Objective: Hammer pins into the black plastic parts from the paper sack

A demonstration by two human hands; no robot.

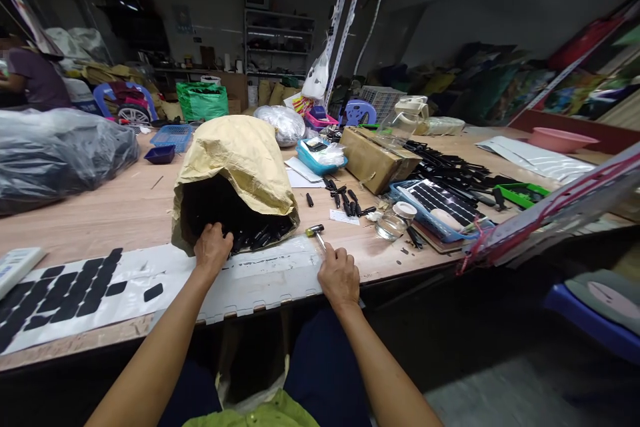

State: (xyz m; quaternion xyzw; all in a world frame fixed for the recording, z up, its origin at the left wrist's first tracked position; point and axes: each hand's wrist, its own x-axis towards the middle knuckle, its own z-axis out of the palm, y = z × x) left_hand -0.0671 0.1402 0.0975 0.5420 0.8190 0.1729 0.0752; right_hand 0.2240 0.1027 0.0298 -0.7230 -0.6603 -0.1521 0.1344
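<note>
Paper sack (240,147): its depths too dark to tell.
Left hand (213,250): fingers partly hidden at sack's mouth.
Hammer (315,231): right of sack, handle end hidden by right hand (340,277).
Plastic bag (60,153): left of sack, cut off.

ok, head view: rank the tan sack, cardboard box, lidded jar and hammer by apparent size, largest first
1. Tan sack
2. Cardboard box
3. Lidded jar
4. Hammer, visible part only; the right hand hides the rest
</note>
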